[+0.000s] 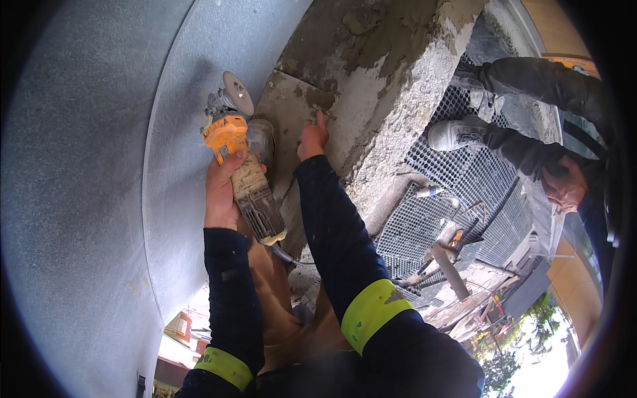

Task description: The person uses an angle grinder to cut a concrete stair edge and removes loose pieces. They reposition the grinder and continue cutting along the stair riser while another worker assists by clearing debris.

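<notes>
My left hand (224, 189) is wrapped round the dusty body of a yellow and grey angle grinder (247, 178). Its disc (238, 93) is at the upper end, close to the grey metal sheet; whether it spins I cannot tell. A cord leaves the grinder's lower end. With its index finger stretched out and the others curled, my right hand (313, 139) holds nothing. That finger points at a damp, dark patch on the rough concrete ledge (355, 109); whether it touches I cannot tell. My shoe (261, 141) shows between the grinder and my right hand.
A large curved grey metal sheet (93, 166) rises on the left. To the right, beyond the ledge's rough edge, another person's shoe (458, 134) stands on black perforated mats (464, 171); that person's hand (566, 185) hangs near the knee. A hammer-like tool (451, 270) lies among cables below.
</notes>
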Available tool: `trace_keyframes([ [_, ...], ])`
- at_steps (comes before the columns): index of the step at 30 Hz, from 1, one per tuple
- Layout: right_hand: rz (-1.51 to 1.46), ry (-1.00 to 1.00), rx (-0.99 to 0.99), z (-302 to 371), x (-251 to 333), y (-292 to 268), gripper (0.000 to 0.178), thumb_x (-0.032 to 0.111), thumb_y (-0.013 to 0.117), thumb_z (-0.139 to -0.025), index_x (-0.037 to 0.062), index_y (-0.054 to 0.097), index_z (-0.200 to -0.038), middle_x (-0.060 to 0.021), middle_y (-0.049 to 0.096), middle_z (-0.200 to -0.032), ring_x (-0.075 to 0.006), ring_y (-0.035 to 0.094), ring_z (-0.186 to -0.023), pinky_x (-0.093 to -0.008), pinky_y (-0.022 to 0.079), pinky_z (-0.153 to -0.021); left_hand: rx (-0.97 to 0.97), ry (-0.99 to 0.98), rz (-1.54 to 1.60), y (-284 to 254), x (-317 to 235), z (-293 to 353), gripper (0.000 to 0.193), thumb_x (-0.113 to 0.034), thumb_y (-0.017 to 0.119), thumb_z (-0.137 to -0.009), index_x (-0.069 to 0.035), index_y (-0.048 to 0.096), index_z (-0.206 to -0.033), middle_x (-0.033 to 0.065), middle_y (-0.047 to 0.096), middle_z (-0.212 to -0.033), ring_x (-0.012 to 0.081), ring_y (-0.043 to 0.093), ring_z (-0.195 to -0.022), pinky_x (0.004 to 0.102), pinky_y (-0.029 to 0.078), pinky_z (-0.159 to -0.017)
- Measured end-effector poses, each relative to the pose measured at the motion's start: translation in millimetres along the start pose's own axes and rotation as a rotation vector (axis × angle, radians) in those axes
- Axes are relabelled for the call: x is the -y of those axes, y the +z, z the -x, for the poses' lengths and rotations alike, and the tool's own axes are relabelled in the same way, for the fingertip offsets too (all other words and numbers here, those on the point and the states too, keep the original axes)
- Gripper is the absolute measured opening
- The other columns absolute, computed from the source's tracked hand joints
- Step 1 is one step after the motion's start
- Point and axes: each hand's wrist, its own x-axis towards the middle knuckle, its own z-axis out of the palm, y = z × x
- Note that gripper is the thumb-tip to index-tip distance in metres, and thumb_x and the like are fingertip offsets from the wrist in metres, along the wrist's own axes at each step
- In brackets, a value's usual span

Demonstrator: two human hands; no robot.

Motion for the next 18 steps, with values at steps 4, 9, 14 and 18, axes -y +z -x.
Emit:
trace_keyframes([
  [4,0.041,-0.064,0.036,7.0,2.9,3.0,0.057,-0.007,0.042,-0.089,0.0024,0.040,-0.145,-0.0141,0.047,-0.143,-0.0209,0.055,-0.115,-0.0287,0.042,-0.097,-0.011,-0.003,-0.023,1.3,-1.4,-0.8,0.043,-0.026,0.068,-0.086,0.003,0.053,-0.115,0.0152,0.065,-0.095,0.0245,0.068,-0.076,0.0343,0.058,-0.064],
  [9,0.009,-0.036,0.052,17.2,9.3,6.8,0.057,-0.006,0.043,-0.089,0.0017,0.039,-0.146,-0.0139,0.048,-0.142,-0.0212,0.055,-0.115,-0.0297,0.042,-0.098,-0.002,0.013,-0.024,0.7,-2.5,1.1,0.043,-0.026,0.068,-0.086,0.002,0.054,-0.115,0.0143,0.065,-0.095,0.0245,0.068,-0.076,0.0342,0.058,-0.064],
  [14,-0.026,-0.067,0.071,1.4,1.1,-0.4,0.056,-0.005,0.043,-0.091,0.0050,0.040,-0.146,-0.0118,0.052,-0.135,-0.0168,0.051,-0.095,-0.0283,0.041,-0.082,0.001,0.011,-0.023,2.3,-1.2,0.1,0.042,-0.025,0.068,-0.086,0.002,0.054,-0.115,0.0138,0.065,-0.095,0.0242,0.069,-0.076,0.0340,0.058,-0.063],
  [18,-0.030,-0.051,0.045,-4.2,-4.4,0.4,0.056,-0.005,0.044,-0.093,0.0105,0.040,-0.147,-0.0092,0.060,-0.122,-0.0097,0.041,-0.059,-0.0255,0.037,-0.056,0.013,0.017,-0.017,-1.5,-0.2,-0.8,0.041,-0.024,0.067,-0.086,0.001,0.054,-0.115,0.0135,0.066,-0.095,0.0240,0.069,-0.076,0.0340,0.058,-0.063],
])
